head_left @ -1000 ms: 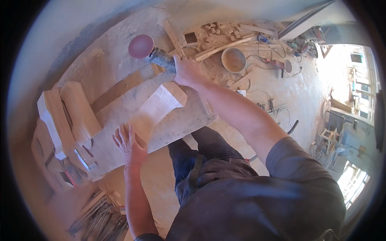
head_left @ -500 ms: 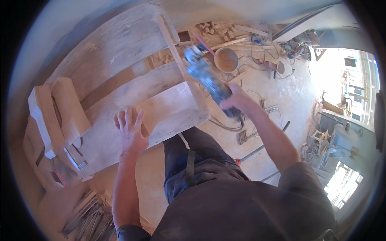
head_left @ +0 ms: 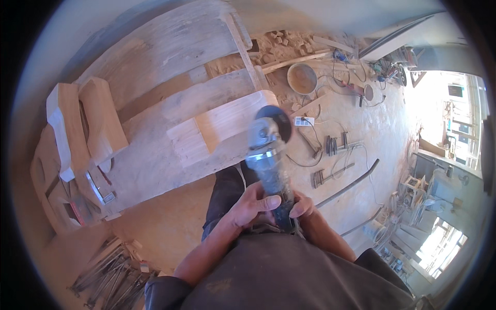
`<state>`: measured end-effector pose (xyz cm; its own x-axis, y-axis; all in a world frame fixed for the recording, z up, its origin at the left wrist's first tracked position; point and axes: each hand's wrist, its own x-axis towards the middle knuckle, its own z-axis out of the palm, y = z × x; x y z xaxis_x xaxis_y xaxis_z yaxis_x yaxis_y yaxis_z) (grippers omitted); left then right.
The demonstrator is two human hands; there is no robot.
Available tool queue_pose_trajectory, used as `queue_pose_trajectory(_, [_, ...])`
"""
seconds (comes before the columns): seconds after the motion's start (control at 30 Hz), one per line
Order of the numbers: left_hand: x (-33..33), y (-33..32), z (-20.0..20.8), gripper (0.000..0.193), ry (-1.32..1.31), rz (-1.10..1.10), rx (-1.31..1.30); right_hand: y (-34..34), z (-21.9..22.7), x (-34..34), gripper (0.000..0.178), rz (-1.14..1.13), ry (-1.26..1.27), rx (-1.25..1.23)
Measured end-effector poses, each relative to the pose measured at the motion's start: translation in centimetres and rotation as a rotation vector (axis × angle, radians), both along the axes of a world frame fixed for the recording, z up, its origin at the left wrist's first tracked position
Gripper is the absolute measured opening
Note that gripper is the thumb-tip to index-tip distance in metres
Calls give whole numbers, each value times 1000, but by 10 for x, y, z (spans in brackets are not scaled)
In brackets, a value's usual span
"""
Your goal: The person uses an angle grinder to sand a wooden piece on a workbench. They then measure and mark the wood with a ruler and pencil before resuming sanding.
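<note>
Both my hands are wrapped round the dark rear body of an angle grinder (head_left: 268, 160), held close in front of my waist. My left hand (head_left: 258, 203) grips it from the left, thumb on top. From the right, my right hand (head_left: 303, 205) closes on it, its thumb along the side. A dark round disc (head_left: 276, 124) sits at the tool's far end, slightly blurred. Beyond and to the left, a carved pale wood piece (head_left: 227, 120) lies on the dusty workbench (head_left: 150, 173), touched by neither hand.
Two shaped wood blocks (head_left: 95, 121) stand at the bench's left end, near a metal-edged tool (head_left: 101, 188). On the floor are a bucket (head_left: 302, 78), a power strip (head_left: 304, 121), cables and clamps (head_left: 338, 142). A heap of metal bars (head_left: 111, 274) lies at lower left.
My left hand has left the wood piece and joined my right hand on the grinder. The grinder has come back toward my waist. The wood piece now lies turned differently.
</note>
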<state>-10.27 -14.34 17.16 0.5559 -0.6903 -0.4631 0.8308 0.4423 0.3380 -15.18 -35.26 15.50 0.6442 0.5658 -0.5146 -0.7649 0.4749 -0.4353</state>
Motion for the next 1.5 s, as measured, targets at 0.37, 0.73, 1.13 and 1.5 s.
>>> queue_pose_trajectory(0.37, [-12, -12, -9, 58, -259, 347, 395, 42, 20, 28, 67, 102, -367, -836])
queue_pose_trajectory(0.73, [-8, -49, -17, 48, -434, 392, 563, 4, 22, 18, 59, 86, 9, -300])
queue_pose_trajectory(1.13, [-10, -51, -36, 37, -123, 393, 477, 9, -6, 19, 78, 269, -291, -894])
queue_pose_trajectory(1.5, [23, -37, -42, 25, 23, 544, 546, 46, -7, 58, 76, 346, -426, -1037])
